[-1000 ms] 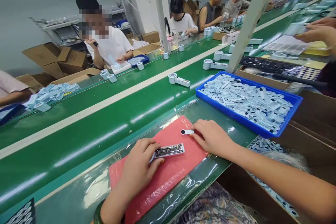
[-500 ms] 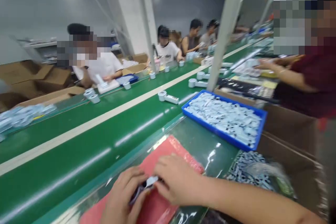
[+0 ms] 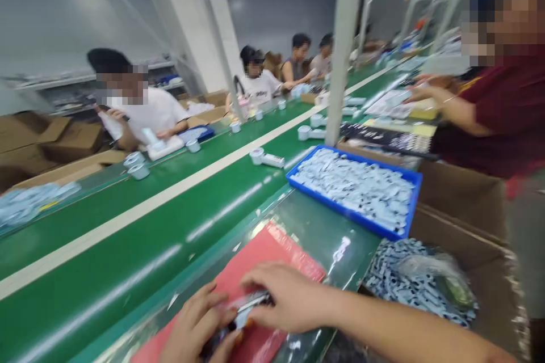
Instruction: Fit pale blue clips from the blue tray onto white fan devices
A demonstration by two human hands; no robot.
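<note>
At the near edge of the bench, both of my hands close round a small light-blue and dark plastic part [image 3: 244, 315]. My left hand [image 3: 196, 323] pinches its left end, with thumb and fingers curled in. From the other side, my right hand [image 3: 287, 298] grips the far end, where a dark strip and a shiny face show. Much of the part is hidden by fingers. Beneath both hands lies a pink-red mat [image 3: 255, 252] with a clear plastic edge.
A blue tray [image 3: 347, 213] full of light-blue parts stands right of the mat. Below it, more parts and a clear bag [image 3: 430, 272] fill a cardboard box. On the green conveyor belt [image 3: 170, 212] rest white-blue handled pieces [image 3: 268, 158]. Co-workers sit opposite; another person [image 3: 502, 113] works at right.
The camera view has shifted slightly. My right hand has turned a little on the part, and more of its dark, shiny upper end shows between my hands.
</note>
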